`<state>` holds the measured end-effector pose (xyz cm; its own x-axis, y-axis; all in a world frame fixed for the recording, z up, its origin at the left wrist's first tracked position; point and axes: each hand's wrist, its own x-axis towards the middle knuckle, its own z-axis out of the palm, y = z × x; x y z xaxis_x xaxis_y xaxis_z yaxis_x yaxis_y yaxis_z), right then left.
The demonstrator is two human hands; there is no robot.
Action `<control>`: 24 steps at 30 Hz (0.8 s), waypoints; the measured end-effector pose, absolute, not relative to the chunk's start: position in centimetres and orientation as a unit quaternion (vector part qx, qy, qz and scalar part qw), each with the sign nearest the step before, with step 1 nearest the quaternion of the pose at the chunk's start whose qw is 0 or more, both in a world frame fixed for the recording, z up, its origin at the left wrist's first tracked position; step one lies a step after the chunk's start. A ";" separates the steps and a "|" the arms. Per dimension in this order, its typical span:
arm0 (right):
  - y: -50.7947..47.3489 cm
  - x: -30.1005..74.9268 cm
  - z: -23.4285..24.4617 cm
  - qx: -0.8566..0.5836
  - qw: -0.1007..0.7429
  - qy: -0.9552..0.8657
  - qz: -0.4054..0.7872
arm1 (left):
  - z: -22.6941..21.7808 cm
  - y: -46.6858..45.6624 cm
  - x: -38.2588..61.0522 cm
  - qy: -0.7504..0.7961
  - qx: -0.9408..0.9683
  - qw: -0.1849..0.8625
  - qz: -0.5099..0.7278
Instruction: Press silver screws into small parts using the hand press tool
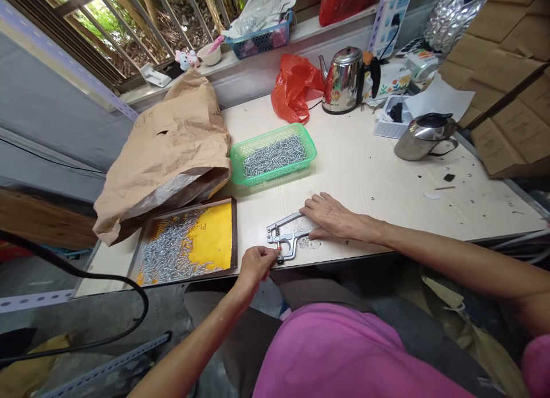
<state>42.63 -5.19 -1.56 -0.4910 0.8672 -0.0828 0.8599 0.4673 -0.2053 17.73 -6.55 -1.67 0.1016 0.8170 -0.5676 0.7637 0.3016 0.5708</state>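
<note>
Grey metal snap-fastener pliers [289, 236] lie at the table's front edge, with their jaw end pointing left. My right hand [330, 216] is closed around their handles, fingers over the upper one and thumb by the lower one. My left hand [256, 265] is pinched at the jaw, beside a small red part and a black tip; what the fingertips hold is too small to make out. Just left of that hand is a shallow tray [234, 232] lined with yellow card, holding many small silver metal pins [167, 252]. A green basket [310, 143] behind holds more such pieces.
A large brown paper bag [172, 137] stands behind the tray. Further back are a red plastic bag [292, 89], a steel kettle [342, 86] and, to the right, a steel jug [419, 140]. Cardboard boxes [511, 117] rise at the right edge.
</note>
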 end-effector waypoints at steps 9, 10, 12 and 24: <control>-5.6 42.3 -1.5 -0.513 0.031 -0.849 0.122 | -1.1 -5.0 22.2 0.425 0.897 0.114 0.045; -5.6 42.3 -1.5 -0.511 0.034 -0.850 0.126 | -1.4 -4.4 22.8 0.404 0.908 0.111 0.026; -5.7 42.5 -1.7 -0.501 0.043 -0.854 0.132 | -1.7 -3.3 23.6 0.382 0.918 0.110 -0.012; -6.1 42.3 -2.3 -0.499 -0.006 -0.856 0.136 | -2.4 -4.0 24.0 0.392 0.913 0.111 -0.028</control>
